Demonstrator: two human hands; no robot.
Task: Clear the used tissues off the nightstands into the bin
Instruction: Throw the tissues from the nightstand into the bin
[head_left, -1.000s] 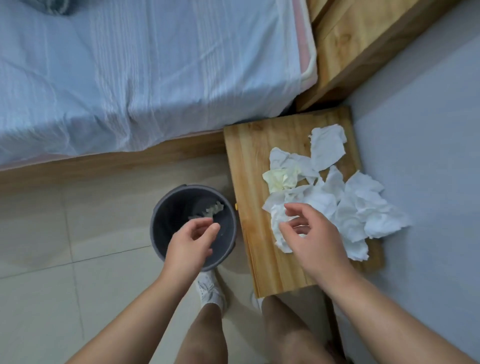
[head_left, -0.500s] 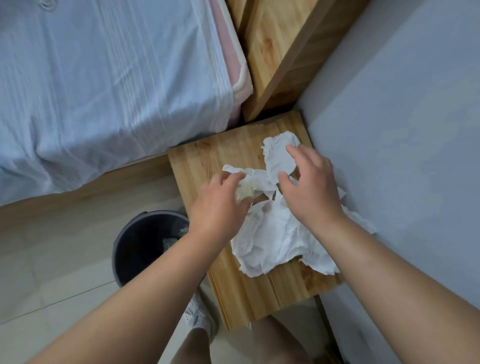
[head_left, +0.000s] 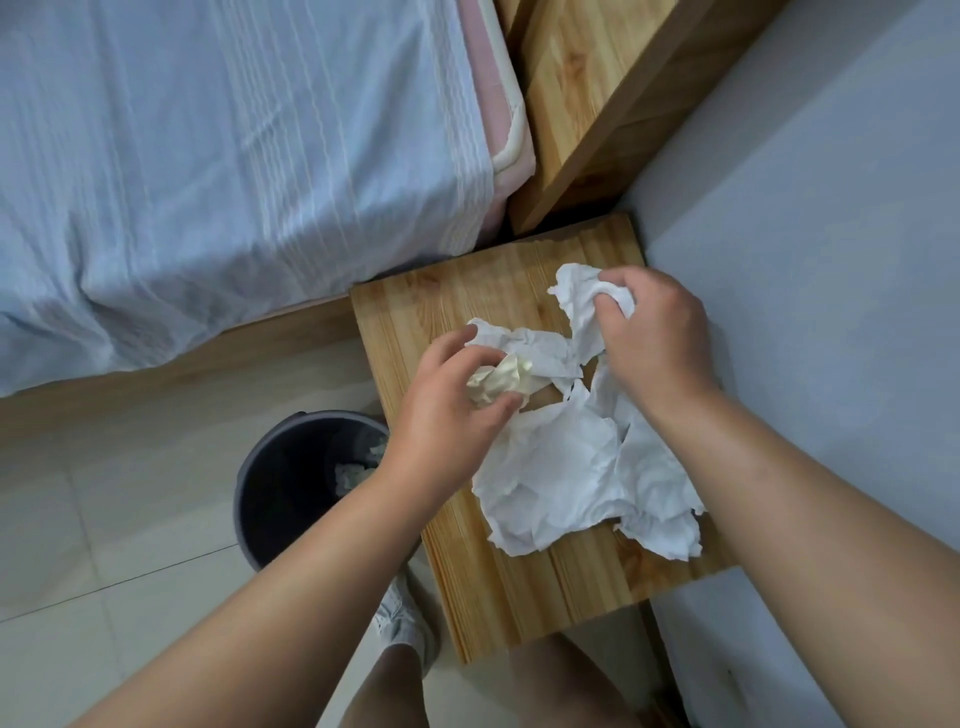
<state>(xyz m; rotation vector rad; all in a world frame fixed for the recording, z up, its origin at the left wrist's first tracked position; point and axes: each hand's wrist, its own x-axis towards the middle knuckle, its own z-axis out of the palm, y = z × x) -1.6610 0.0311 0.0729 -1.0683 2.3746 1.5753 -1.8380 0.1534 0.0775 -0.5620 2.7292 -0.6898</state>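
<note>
Both grips have just closed: left grip (head_left: 448, 408) clutches the cream tissue (head_left: 500, 382) at the counter (head_left: 410, 317) centre, right grip (head_left: 652, 338) pinches a white tissue (head_left: 579, 291) at 1 o'clock. Bin (head_left: 288, 499) waits at 8 o'clock, and the pile (head_left: 556, 488) remains.

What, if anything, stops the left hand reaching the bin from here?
Likely nothing, so yes. The left hand grips a yellowish tissue near the nightstand's edge; the bin stands open on the floor right beside it, under that forearm, nothing between.
</note>
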